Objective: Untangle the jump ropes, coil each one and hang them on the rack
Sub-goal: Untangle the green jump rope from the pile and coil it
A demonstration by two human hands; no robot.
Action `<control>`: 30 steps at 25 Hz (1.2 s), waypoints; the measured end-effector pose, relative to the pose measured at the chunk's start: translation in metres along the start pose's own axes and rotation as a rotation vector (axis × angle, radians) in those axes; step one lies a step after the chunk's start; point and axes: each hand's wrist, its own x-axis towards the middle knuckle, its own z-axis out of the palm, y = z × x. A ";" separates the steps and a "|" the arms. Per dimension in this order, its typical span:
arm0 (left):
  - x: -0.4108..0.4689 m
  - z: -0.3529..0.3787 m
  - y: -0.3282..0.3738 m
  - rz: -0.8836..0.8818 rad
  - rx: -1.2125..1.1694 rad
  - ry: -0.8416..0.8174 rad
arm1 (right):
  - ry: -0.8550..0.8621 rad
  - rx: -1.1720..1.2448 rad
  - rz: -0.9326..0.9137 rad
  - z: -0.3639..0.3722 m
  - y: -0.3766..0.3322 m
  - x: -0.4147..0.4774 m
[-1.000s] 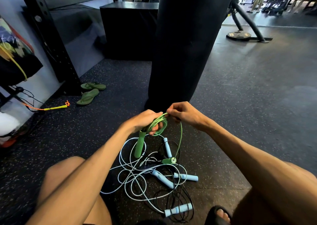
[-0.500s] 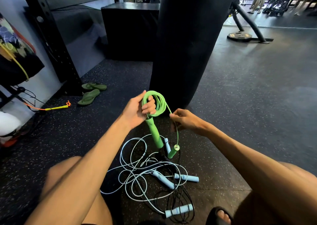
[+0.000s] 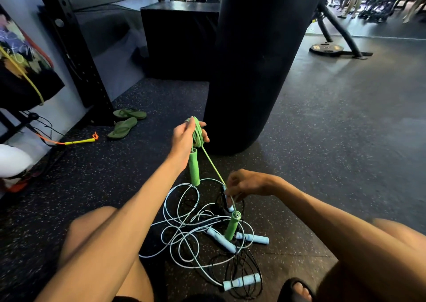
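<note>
My left hand (image 3: 184, 138) is raised and closed around a small coil of the green jump rope (image 3: 197, 133), with one green handle (image 3: 194, 167) hanging below it. A taut green strand runs down to my right hand (image 3: 242, 185), which pinches it just above the second green handle (image 3: 232, 226). On the floor between my knees lies a tangle of light blue rope (image 3: 182, 209) with blue handles (image 3: 221, 239) and a thin black rope (image 3: 239, 271).
A black punching bag (image 3: 253, 59) hangs directly ahead. A black rack upright (image 3: 71, 43) stands at the left, with green flip-flops (image 3: 124, 124) and an orange-yellow cord (image 3: 76, 141) by its base. A black box (image 3: 179, 36) sits behind.
My left hand has lifted the green coil higher and away. My right hand has slid down the strand towards the lower handle, pulling the rope taut.
</note>
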 end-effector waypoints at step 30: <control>-0.056 -0.014 0.043 -0.391 0.069 -0.340 | 0.653 0.161 -0.535 0.000 -0.077 0.010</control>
